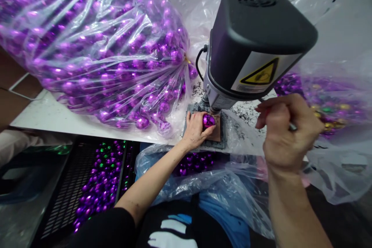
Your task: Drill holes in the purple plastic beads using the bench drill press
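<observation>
My left hand (195, 130) is closed around a shiny purple ball (208, 121), holding it under the spindle of a black drill press (261, 27). A brown pad (215, 135) lies beneath the ball on the machine's dark base (223, 144). To the right, my right hand (289, 128) is wrapped around a lever handle (293, 126), most of which the fingers hide. On the front of the machine's housing is a yellow warning triangle (260, 72).
A big clear bag (116, 58) of purple balls leans over the white table (37, 114) on the left. Dark shavings (247, 114) litter the tabletop. Below left is a black crate (62, 197) with small purple and green balls. More bagged balls (331, 104) are at right.
</observation>
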Demonstrator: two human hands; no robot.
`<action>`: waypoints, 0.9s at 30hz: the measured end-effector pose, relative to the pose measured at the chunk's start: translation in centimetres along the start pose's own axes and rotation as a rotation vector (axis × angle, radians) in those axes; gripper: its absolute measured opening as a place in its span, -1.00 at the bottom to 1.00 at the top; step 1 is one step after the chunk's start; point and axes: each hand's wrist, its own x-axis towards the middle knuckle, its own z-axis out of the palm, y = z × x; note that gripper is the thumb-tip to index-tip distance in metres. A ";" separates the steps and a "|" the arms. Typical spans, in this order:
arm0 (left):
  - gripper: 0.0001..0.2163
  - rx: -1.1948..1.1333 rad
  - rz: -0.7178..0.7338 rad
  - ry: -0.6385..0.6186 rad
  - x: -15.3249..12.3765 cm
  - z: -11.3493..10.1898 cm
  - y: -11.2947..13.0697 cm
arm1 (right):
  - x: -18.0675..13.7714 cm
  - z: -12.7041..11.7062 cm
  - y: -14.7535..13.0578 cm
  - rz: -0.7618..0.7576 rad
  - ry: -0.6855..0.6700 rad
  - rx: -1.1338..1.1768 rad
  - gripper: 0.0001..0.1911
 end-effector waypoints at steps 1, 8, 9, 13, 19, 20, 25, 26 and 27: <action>-0.62 0.002 0.002 0.001 0.0 0.0 0.0 | -0.6 0.0 0.2 -0.006 -0.005 -0.009 -0.68; -0.63 0.008 0.005 -0.004 0.1 -0.1 0.0 | -1.9 2.2 1.8 0.035 0.174 0.079 -0.67; -0.63 0.007 0.005 -0.006 0.1 -0.1 0.1 | -2.0 2.6 2.0 0.024 0.199 0.086 -0.68; -0.64 0.008 0.013 0.001 0.1 -0.2 0.1 | -2.5 3.6 3.1 -0.064 0.266 0.103 -0.76; -0.64 0.029 0.031 0.010 0.1 -0.1 -0.1 | -3.0 4.2 4.6 -0.267 0.312 0.069 -0.92; -0.64 0.032 0.033 0.010 0.1 -0.1 -0.1 | -3.0 4.3 4.9 -0.279 0.311 0.064 -0.92; -0.63 0.030 0.028 0.016 0.2 -0.1 -0.2 | -3.4 4.4 6.2 -0.292 0.247 0.045 -0.94; -0.63 0.028 0.025 0.015 0.2 -0.1 -0.2 | -3.4 4.2 6.2 -0.280 0.229 0.041 -0.91; -0.63 0.025 0.022 0.014 0.2 -0.1 -0.2 | -3.3 4.0 6.0 -0.259 0.213 0.038 -0.87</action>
